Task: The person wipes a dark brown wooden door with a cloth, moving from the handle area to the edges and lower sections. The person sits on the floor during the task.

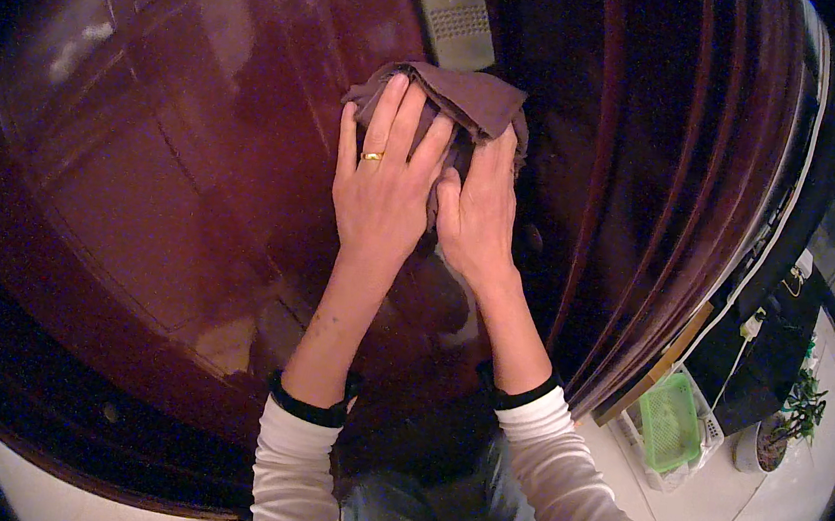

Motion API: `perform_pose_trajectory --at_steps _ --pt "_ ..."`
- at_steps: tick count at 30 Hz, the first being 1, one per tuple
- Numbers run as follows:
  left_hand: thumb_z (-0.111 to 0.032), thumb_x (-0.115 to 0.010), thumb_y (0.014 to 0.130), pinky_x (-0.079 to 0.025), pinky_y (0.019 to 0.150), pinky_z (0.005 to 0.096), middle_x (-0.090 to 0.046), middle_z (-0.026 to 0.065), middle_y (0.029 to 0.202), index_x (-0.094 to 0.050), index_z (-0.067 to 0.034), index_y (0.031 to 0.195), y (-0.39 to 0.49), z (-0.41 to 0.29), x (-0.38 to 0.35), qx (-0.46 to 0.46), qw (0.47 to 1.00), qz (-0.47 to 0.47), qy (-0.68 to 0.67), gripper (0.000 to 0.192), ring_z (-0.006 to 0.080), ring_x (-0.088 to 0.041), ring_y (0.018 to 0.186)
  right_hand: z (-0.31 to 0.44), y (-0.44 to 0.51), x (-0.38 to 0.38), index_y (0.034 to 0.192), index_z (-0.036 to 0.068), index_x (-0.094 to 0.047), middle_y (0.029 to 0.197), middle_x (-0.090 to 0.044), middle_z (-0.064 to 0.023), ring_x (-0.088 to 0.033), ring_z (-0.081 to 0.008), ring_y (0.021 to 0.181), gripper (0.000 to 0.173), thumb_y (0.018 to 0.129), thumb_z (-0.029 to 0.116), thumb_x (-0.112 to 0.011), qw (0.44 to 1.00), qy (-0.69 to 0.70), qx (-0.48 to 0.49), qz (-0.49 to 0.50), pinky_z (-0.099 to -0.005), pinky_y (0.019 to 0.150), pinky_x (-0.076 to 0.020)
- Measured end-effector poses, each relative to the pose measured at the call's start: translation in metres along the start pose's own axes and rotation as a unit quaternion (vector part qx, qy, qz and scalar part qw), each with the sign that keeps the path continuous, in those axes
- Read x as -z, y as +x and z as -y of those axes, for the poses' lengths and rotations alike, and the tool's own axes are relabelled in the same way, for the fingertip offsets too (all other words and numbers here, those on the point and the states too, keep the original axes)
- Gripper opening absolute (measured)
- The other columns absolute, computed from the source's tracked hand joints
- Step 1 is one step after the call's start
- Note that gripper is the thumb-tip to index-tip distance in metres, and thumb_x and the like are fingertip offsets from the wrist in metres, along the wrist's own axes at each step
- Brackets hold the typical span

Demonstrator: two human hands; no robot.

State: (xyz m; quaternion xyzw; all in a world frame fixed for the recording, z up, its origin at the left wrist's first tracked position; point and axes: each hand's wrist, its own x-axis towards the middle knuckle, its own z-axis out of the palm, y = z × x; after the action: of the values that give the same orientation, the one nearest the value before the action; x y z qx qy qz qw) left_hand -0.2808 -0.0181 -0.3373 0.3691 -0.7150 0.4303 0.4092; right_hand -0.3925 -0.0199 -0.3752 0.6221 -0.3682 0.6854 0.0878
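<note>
A folded brown cloth (pixel 478 100) is bunched against a glossy dark-red panelled surface (pixel 245 169), which looks like a door or cabinet front. My left hand (pixel 388 171), with a gold ring on one finger, lies spread over the cloth, its fingers pressing and holding it. From the other side my right hand (pixel 483 206) grips the cloth, fingertips hidden under its fold. Just beyond the cloth's upper edge is a brass-coloured plate (pixel 459 27) with a textured grid and a round-ended fitting, perhaps a lock or handle.
Curved-looking dark-red mouldings (pixel 639 304) run along the right side. At lower right a green plastic basket (pixel 671 420) sits in a white crate (pixel 714 432) on the pale tiled floor (pixel 695 513). Near it are a potted plant (pixel 769 449) and a white cable (pixel 736 359).
</note>
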Motion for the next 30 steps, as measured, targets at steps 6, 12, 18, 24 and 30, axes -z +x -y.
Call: perform_pose_trajectory --at_steps 6,12,18,24,30 --pt "-0.023 -0.069 0.084 -0.034 0.115 0.0538 -0.054 0.0061 0.142 -0.067 -0.018 0.118 -0.036 -0.009 0.010 0.022 0.998 0.052 0.017 0.035 0.0242 -0.040 0.143 0.003 -0.034 0.012 0.129 -0.004 -0.052 0.136 -0.046 -0.0318 -0.046 -0.0520 0.122 0.043 0.089 0.011 -0.058 0.998 -0.039 0.029 0.035 -0.0544 0.106 -0.0392" --pt "-0.022 -0.070 0.084 -0.034 0.114 0.0545 -0.056 0.0060 0.139 -0.068 -0.018 0.117 -0.061 -0.016 0.019 0.010 0.999 0.039 0.016 0.033 0.0243 -0.042 0.141 0.001 -0.055 0.018 0.140 -0.006 -0.041 0.142 -0.040 -0.0328 -0.039 -0.0536 0.129 0.049 0.096 0.014 -0.050 0.996 -0.023 0.012 0.088 -0.0532 0.110 -0.0345" --pt "-0.023 -0.059 0.091 -0.027 0.117 0.0545 -0.053 0.0036 0.144 -0.068 -0.019 0.122 -0.012 -0.012 0.003 0.026 0.999 -0.004 0.018 0.033 0.0200 -0.040 0.143 0.002 -0.004 0.008 0.142 -0.008 -0.038 0.141 -0.041 -0.0335 -0.042 -0.0523 0.124 0.051 0.098 0.016 -0.045 0.994 -0.033 -0.021 0.101 -0.0535 0.106 -0.0367" --pt "-0.024 -0.061 0.090 -0.026 0.118 0.0553 -0.053 0.0016 0.145 -0.068 -0.021 0.121 -0.017 -0.016 -0.003 0.045 0.999 0.002 0.020 0.033 0.0194 -0.037 0.145 -0.008 -0.005 0.003 0.127 -0.006 -0.053 0.121 -0.055 -0.0293 -0.052 -0.0481 0.109 0.042 0.095 0.020 -0.053 0.993 -0.101 0.025 0.058 -0.0539 0.098 -0.0408" --pt "-0.027 -0.062 0.089 -0.025 0.117 0.0583 -0.054 0.0054 0.143 -0.069 -0.018 0.116 -0.093 -0.028 -0.008 0.007 0.991 0.133 0.025 0.029 0.0239 -0.038 0.144 -0.030 -0.093 -0.004 0.124 -0.005 -0.058 0.132 -0.053 -0.0311 -0.044 -0.0508 0.127 0.045 0.093 0.028 -0.055 0.990 -0.100 -0.028 0.095 -0.0594 0.114 -0.0277"
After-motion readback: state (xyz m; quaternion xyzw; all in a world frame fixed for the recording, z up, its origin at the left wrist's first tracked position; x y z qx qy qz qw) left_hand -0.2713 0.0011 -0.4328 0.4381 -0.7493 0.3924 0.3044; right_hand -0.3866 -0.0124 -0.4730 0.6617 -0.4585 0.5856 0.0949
